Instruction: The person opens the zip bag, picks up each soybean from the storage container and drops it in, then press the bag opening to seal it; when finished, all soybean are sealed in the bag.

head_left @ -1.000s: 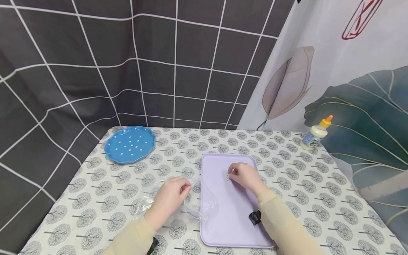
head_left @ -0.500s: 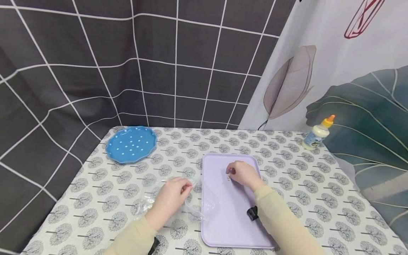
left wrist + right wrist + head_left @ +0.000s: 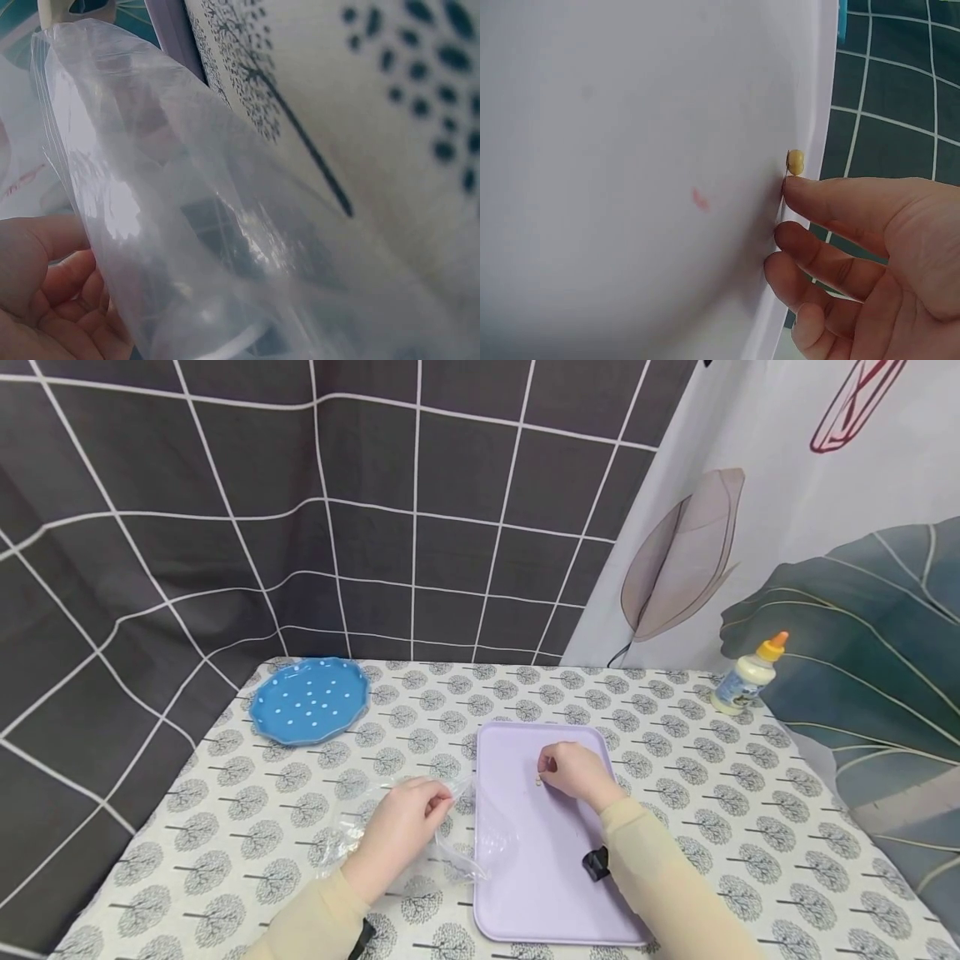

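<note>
My left hand (image 3: 401, 831) pinches the edge of a clear plastic bag (image 3: 180, 195); the bag is crinkled and lies partly over the left rim of the lilac tray (image 3: 525, 902). In the left wrist view the thumb lies along the bag's edge, with the other fingers curled below. Over the upper part of the tray, my right hand (image 3: 576, 770) has its thumb and fingertips drawn together. Right at the thumb tip shows a small yellowish bean-like piece (image 3: 796, 162), which looks pinched there; part of the grip is hidden.
A blue plate with white dots (image 3: 309, 700) stands at the back left. Toward the back right is a bottle with a yellow and orange cap (image 3: 744, 677). A pink mark (image 3: 699, 199) shows on the tray's surface. Dark grid-patterned cloth (image 3: 360, 527) hangs behind the table.
My right hand rose very slightly and came back down over the same spot of the tray. Less of the small pale piece shows below its fingertips. My left hand stays on the bag.
</note>
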Demonstrator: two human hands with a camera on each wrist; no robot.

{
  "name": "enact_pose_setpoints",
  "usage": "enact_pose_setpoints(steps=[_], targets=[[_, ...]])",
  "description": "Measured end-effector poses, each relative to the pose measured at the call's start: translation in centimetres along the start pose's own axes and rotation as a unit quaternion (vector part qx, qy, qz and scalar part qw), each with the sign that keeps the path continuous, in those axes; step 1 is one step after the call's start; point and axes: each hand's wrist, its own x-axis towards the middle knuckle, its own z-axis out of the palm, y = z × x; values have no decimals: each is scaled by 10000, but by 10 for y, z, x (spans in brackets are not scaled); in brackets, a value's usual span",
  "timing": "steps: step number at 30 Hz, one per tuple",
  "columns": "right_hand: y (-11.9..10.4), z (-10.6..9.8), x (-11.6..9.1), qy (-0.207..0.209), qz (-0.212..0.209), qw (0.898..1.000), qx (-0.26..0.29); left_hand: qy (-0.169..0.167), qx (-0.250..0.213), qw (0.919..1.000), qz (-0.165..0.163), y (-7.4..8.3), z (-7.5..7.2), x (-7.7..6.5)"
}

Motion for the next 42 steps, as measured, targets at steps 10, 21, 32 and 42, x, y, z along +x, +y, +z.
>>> enact_pose_setpoints(steps=[10, 21, 32, 42], targets=[[-1, 0, -2, 4, 71, 9997, -238, 38, -23, 10000, 27, 0, 1, -1], [2, -3, -12, 328, -101, 9994, 59, 22, -39, 10000, 1, 0, 1, -1], [-15, -8, -32, 139, -224, 9958, 879, -70, -36, 9999, -119, 1, 1, 0], [-41, -11, -46, 312, -1225, 9892, 740, -66, 22, 9999, -77, 2, 1, 1]])
